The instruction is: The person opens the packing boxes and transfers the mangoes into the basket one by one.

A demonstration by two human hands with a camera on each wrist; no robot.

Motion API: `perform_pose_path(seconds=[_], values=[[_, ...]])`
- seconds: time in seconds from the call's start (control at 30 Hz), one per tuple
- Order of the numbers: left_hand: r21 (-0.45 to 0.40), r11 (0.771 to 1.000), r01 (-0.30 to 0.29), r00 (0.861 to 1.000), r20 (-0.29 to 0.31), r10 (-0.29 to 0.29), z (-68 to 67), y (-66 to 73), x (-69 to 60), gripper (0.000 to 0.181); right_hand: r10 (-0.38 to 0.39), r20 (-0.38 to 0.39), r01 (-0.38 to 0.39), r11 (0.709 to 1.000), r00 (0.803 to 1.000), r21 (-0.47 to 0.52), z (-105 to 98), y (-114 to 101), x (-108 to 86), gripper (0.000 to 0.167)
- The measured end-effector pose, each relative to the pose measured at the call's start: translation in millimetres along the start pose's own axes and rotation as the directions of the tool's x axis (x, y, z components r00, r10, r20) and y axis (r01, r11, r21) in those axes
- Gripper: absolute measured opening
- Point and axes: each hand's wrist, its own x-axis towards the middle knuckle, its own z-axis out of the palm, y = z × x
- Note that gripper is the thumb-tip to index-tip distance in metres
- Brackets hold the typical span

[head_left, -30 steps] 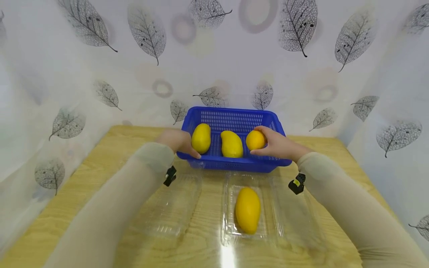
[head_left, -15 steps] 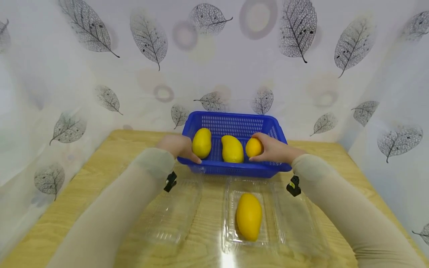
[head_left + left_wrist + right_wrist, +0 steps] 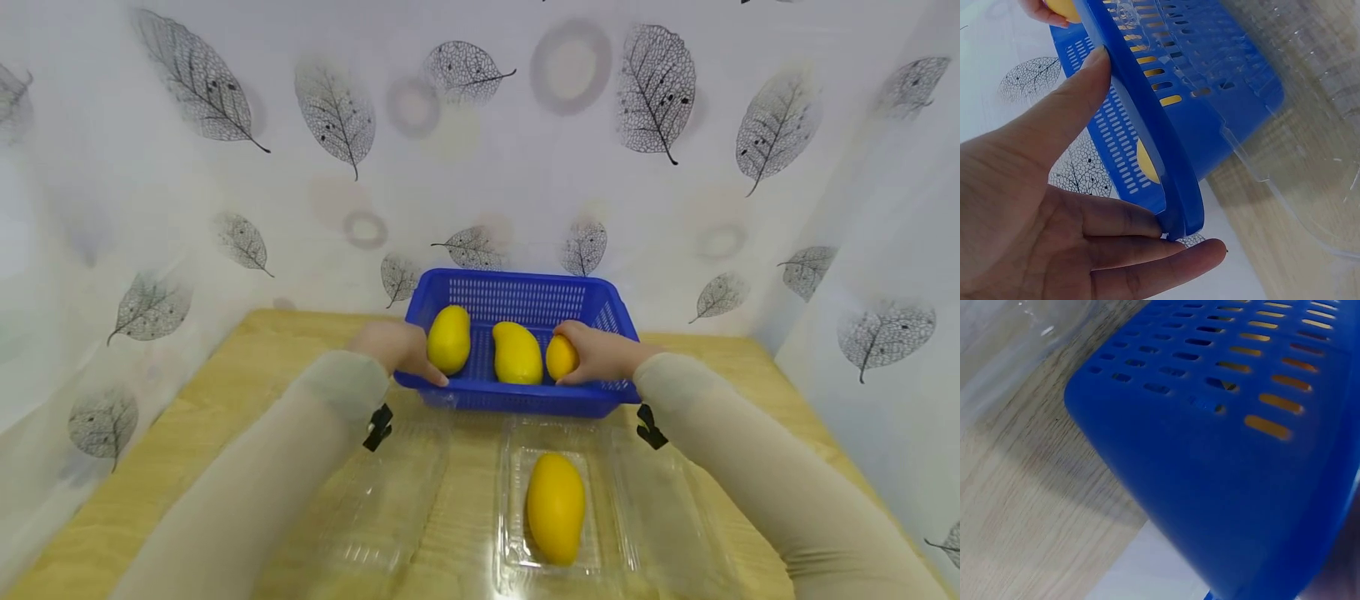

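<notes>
A blue slotted plastic basket [image 3: 517, 402] stands at the back of the table. My left hand [image 3: 397, 346] holds its front left corner. In the left wrist view the thumb lies on the rim [image 3: 1141, 112] and the index fingertip touches the corner's end. Inside the basket my right hand [image 3: 603, 354] grips an orange-yellow mango [image 3: 561, 358] at the right end, thumb on the near side, fingers on the far side. Two yellow mangoes, one at left [image 3: 448, 340] and one in the middle [image 3: 517, 354], lie beside it. The basket wall hides the right hand from its wrist camera.
In front of the basket a clear plastic clamshell box [image 3: 504, 508] lies open with a mango [image 3: 557, 508] in it, its lid [image 3: 663, 508] folded out right. Another clear container [image 3: 367, 500] lies left, partly behind the left forearm. A leaf-patterned sheet [image 3: 480, 150] hangs behind the table.
The head view has tilted up, so everything sits lower. My right hand has shifted slightly left with the mango, which now shows a narrower side. The left hand stays at the basket corner.
</notes>
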Motion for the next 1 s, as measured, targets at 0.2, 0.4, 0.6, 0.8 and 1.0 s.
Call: perform_pose_path(seconds=[0.2, 0.4, 0.6, 0.8, 1.0], values=[[-0.024, 1.0, 0.006, 1.0, -0.008, -0.006, 3.8, 1.6, -1.3, 0.08, 0.072, 0.042, -0.07, 0.996, 0.997, -0.053, 2.3, -1.1, 6.6, 0.077], [-0.02, 1.0, 0.009, 1.0, -0.012, -0.009, 7.0, 2.2, -0.6, 0.077, 0.164, 0.142, -0.154, 0.985, 0.976, -0.082, -0.6, -5.2, 14.9, 0.077], [-0.002, 1.0, 0.007, 1.0, -0.015, -0.007, 9.2, 1.3, -1.5, 0.072, 0.34, 0.225, -0.296, 0.932, 0.913, -0.207, -1.3, -15.9, 23.6, 0.087], [0.0, 1.0, 0.011, 1.0, -0.024, -0.011, 7.1, 1.9, -3.0, 0.074, 0.364, 0.131, -0.334, 0.92, 0.922, -0.206, 6.8, -13.5, 33.1, 0.081], [-0.021, 1.0, 0.012, 0.999, -0.034, -0.013, 2.4, 1.5, -0.3, 0.071, 0.358, -0.054, -0.362, 0.926, 0.932, -0.105, 5.3, 3.0, 38.2, 0.064]])
